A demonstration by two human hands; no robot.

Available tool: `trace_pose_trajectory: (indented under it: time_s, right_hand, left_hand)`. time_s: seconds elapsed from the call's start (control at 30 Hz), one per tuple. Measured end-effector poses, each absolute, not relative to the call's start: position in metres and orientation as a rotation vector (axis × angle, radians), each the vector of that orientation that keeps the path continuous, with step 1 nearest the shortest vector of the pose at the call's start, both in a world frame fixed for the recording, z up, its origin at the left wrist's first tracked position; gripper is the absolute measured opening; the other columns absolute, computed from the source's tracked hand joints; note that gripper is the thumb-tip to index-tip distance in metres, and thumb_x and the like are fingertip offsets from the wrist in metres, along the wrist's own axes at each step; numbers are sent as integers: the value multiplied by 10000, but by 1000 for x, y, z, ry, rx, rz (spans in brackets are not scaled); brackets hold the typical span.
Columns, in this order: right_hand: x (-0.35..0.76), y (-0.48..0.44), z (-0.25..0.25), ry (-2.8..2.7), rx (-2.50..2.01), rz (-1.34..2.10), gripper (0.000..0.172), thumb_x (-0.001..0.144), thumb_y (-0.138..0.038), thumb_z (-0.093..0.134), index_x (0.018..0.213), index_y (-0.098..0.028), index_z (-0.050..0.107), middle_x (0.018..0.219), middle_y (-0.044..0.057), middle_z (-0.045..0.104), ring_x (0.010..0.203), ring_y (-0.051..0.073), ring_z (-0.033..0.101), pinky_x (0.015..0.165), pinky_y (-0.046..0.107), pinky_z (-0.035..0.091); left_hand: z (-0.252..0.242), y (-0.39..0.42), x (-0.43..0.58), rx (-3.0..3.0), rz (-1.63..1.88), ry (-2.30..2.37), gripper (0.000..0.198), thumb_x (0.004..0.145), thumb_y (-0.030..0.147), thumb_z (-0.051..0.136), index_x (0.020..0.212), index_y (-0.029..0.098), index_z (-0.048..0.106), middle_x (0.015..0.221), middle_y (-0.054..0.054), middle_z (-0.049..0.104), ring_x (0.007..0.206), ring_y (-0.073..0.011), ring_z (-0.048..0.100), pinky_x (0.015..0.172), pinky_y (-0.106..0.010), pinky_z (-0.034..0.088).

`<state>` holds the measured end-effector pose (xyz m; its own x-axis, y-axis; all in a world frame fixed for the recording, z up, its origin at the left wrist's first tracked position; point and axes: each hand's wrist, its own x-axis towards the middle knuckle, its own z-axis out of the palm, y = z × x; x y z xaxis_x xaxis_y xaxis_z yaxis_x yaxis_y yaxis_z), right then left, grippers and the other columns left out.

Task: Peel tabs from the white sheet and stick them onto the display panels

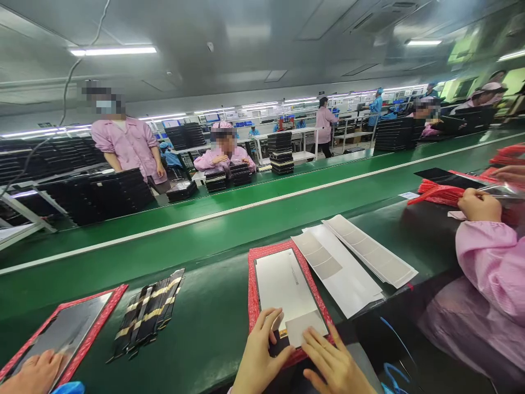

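The left hand (260, 350) and right hand (334, 364) lay at the near end of a display panel (283, 287), which sat flat on a red-edged pad (255, 290) on the dark green bench (213, 334). The panel's back was a silvery white, with faint printing along it. A pale rectangular sheet (305, 328) covered its near end. Each grip was open, fingers spread flat and closed around nothing, the left one along the sheet's left edge and the right one at its lower right corner. By the left hand showed a small gold tab (283, 332) and a dark strip (279, 346), though the angle made both hard to identify.

White backing strips (340, 268) printed with grey rectangles lay just right of the pad. Further left, black-and-gold flat strips (147, 312) lay beside a second panel (61, 334) on its own red-edged pad, with a separate hand (35, 375) on it. At right, a co-worker's pink sleeve (484, 257) and hand (478, 205) were near a red bundle (438, 191).
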<state>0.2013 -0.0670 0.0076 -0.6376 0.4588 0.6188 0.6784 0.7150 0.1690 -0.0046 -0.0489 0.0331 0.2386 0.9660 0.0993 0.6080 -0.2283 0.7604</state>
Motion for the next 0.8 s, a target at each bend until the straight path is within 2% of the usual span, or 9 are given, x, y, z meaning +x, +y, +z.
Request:
trace_pose_trajectory:
  time_s: [0.13,0.3,0.5,0.63,0.8]
  right_hand:
    - [174,-60,16,-2297,-796,-514,437,841,-524,405,1072,-197,579,1080,31,629,1058,160,547,1097,402,28]
    - [169,-56,19,-2321,-885,-458,479,857,-502,386,1187,-175,500,1138,10,597,1084,154,520,1097,394,-7]
    - [166,-58,17,-2328,-1016,-483,524,848,-536,366,1248,-208,446,1195,16,556,1131,200,468,1061,447,-114]
    - [188,-59,6,-2385,-1114,-519,572,856,-534,343,1308,-185,364,1307,58,440,1197,218,402,1051,478,-111]
    - [228,-56,-7,-2347,-1406,-481,573,876,-467,333,1356,-162,263,1380,42,313,1272,241,284,1050,518,-42]
  left_hand:
    - [33,-48,-7,1873,810,1395,666,673,153,628,1259,291,343,1205,-35,470,638,-101,487,641,-256,480]
    - [32,-46,-8,1857,831,1395,700,661,279,688,1261,275,329,1182,-51,495,626,-102,475,626,-264,484]
    - [28,-45,-10,1818,837,1392,735,642,241,691,1274,274,317,1182,-54,509,619,-103,476,605,-260,487]
    - [26,-45,-11,1794,837,1395,772,613,195,699,1276,286,315,1184,-41,510,617,-100,486,587,-250,483]
    - [29,-45,-11,1783,831,1400,764,625,270,705,1286,267,321,1113,-47,549,636,-111,512,569,-245,478]
